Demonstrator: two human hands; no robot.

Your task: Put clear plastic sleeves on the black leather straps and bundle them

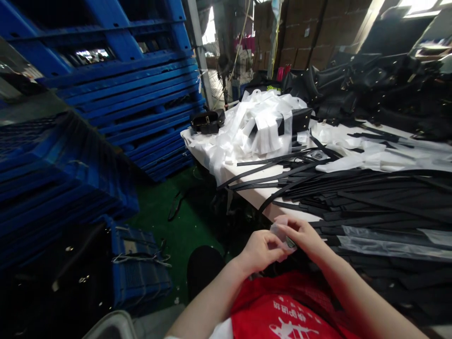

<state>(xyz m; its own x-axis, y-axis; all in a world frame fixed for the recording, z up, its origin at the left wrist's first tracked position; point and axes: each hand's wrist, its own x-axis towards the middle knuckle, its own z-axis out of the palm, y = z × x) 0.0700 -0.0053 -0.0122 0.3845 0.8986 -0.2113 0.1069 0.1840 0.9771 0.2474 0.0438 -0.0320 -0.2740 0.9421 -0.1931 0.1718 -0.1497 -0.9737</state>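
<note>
Close above my lap, both hands work on a small piece of clear plastic film (278,230). A little greenish metallic piece (290,242) shows at the film; what it is cannot be made out. My left hand (262,250) pinches the film from the left with curled fingers. From the right, my right hand (300,234) has its thumb and fingers closed on the same film. Just beyond the hands is the edge of a white table (254,193). Many long black straps (374,197) lie across it, some hanging over the edge.
White soft strips (261,122) are heaped on the table, beside a coiled black belt (207,121). Black bags (381,89) pile up at the back right. Stacked blue pallets (141,94) stand left. A blue crate (137,263) sits on the green floor (190,221).
</note>
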